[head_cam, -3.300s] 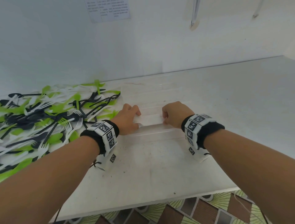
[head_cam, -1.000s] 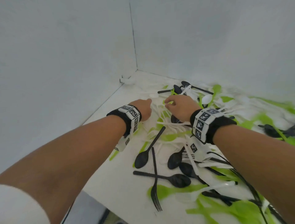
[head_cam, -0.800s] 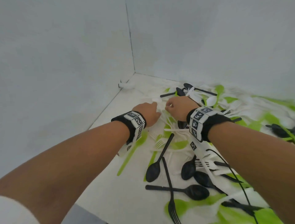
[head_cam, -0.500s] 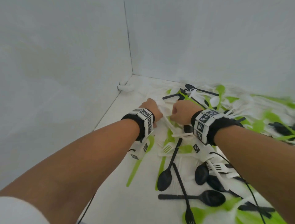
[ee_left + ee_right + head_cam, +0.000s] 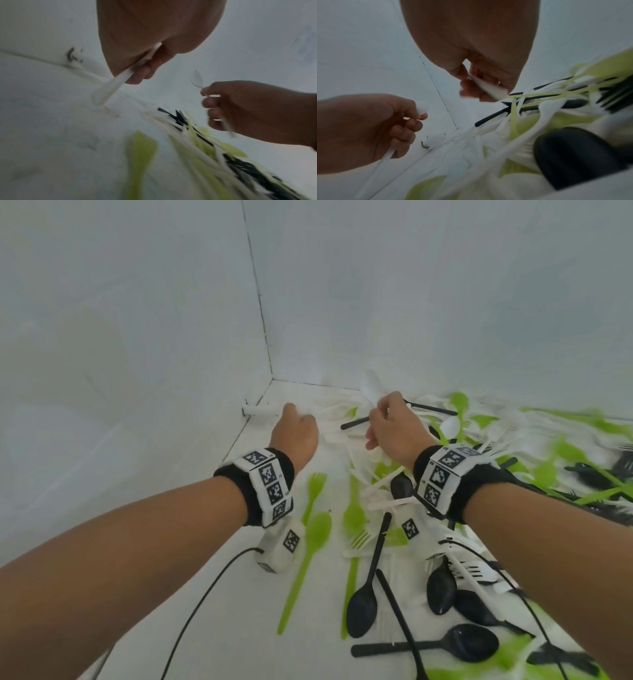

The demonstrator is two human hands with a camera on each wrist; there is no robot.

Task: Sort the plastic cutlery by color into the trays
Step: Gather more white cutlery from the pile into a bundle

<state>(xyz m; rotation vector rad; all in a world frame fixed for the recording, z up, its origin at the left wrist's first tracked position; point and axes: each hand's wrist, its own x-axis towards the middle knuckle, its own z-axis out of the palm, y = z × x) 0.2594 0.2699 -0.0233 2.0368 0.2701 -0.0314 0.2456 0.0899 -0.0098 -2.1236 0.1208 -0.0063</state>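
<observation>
Left hand (image 5: 296,433) fingers curled round the handle of a white plastic utensil (image 5: 109,86), lifted off the table near the corner; which end sticks out below the fist is too blurred to tell, spoon or knife. Right hand (image 5: 394,428) also curled tight, gripping a white plastic spoon (image 5: 371,386) by the handle, bowl pointing up above the knuckles; the right wrist view shows more white handle (image 5: 489,88) wedged in the palm, possibly a second piece, can't tell. Both hands raised, near each other, not touching. Below and to the right of them lies the mixed pile of plastic cutlery (image 5: 428,508) on the white tabletop (image 5: 219,628): green forks (image 5: 317,484) and green spoons (image 5: 317,530), black spoons (image 5: 363,609), white forks (image 5: 472,570), overlapping loosely. Black wristbands with printed marker tags (image 5: 270,484) on both wrists, a black cable (image 5: 205,597) trailing from the left one. White walls (image 5: 137,320) meet in the corner behind. No trays in view.
</observation>
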